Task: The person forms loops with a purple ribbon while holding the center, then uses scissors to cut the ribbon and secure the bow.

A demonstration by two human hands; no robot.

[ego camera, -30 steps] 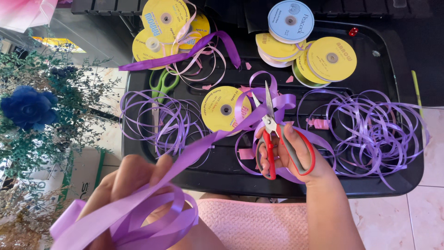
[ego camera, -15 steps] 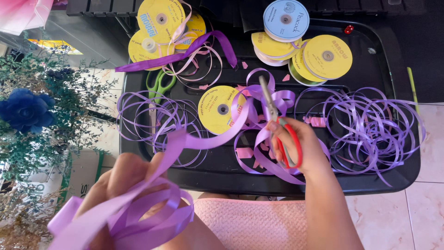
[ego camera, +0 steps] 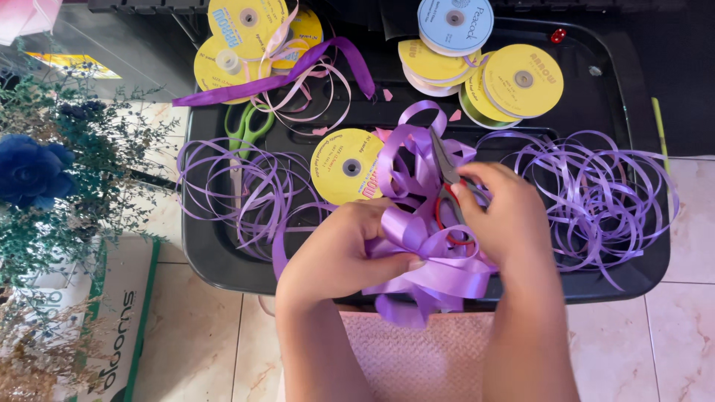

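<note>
**A:** From the head camera we look straight down at our two hands over a black tray (ego camera: 223, 257). Our left hand (ego camera: 339, 253) has its fingers pressed together around a bundle of looped wide lilac ribbon (ego camera: 439, 272), pinching it at the near edge of the tray.

**B:** And our right hand?

**A:** Our right hand (ego camera: 503, 216) grips red-handled scissors (ego camera: 447, 195), fingers curled through the handles. The blades point away from us into the ribbon loops. We cannot tell whether the blades are apart or closed, since ribbon hides them.

**B:** What lies around the hands?

**A:** A yellow ribbon spool (ego camera: 347, 165) lies flat just beyond the left hand, touching the lilac ribbon. Tangles of thin lilac curling ribbon (ego camera: 596, 193) spread across both sides of the tray. Green-handled scissors (ego camera: 244, 128) lie at the far left of the tray. More yellow spools (ego camera: 246, 30) and a blue spool (ego camera: 454, 24) sit along the far edge, with a dark purple ribbon (ego camera: 313, 63) draped across them.

**B:** Anything off the tray?

**A:** A blue artificial flower (ego camera: 30, 173) among green sprigs stands to the left. A pink cloth (ego camera: 417, 357) lies below the hands, and the floor is pale tile (ego camera: 670, 335).
</note>
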